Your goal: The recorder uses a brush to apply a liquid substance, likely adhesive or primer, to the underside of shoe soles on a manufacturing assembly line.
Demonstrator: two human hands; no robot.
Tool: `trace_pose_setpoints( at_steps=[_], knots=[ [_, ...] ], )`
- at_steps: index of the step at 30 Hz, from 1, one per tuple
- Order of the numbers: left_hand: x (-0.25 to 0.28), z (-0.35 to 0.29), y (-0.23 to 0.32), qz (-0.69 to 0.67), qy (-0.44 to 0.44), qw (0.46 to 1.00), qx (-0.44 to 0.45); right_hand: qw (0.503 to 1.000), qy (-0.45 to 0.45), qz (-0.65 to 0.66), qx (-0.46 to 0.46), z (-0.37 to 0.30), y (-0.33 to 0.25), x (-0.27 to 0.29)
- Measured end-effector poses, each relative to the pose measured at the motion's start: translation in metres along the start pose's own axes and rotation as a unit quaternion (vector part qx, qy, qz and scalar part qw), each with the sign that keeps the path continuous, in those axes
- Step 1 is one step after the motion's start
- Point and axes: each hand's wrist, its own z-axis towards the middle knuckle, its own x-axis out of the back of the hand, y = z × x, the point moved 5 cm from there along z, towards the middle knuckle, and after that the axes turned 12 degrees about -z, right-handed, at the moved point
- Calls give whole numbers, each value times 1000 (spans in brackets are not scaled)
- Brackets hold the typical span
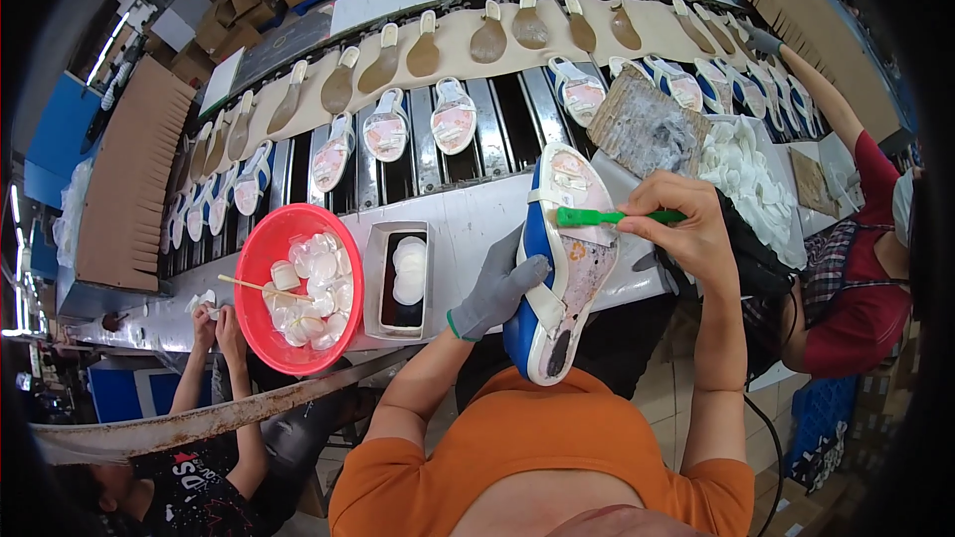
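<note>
Blue-and-white wedge sandal, probably light, stiff, best gripped side-on, is clasped before the orange shirt by the grey-gloved left hand; a green-handled tool is pinched by the bare right hand.

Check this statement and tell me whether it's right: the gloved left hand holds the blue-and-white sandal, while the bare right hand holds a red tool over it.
Not quite: the tool is green, not red, as the head view shows. The gloved left hand does hold the blue-and-white sandal, and the bare right hand holds the tool over it.
</note>
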Motion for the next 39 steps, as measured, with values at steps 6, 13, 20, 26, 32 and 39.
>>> trace_pose_setpoints(
  at_steps=[6,13,20,26,32,39],
  knots=[
    [-2,2,2,-13,12,1000,9,999,-27,-18,37,-1,-1,2],
    [0,6,0,-35,52,998,5,993,-20,-104,62,-6,-7,5],
    [4,11,1,-46,92,995,-15,984,-19,-162,67,-14,-8,1],
    [6,13,1,-68,122,989,-46,975,-55,-190,97,-26,-20,-8],
    [7,17,-7,-84,99,991,-44,987,45,-155,0,-21,-9,4],
    [12,20,-15,-95,124,987,-30,992,40,-120,28,-30,-21,3]
  ],
)
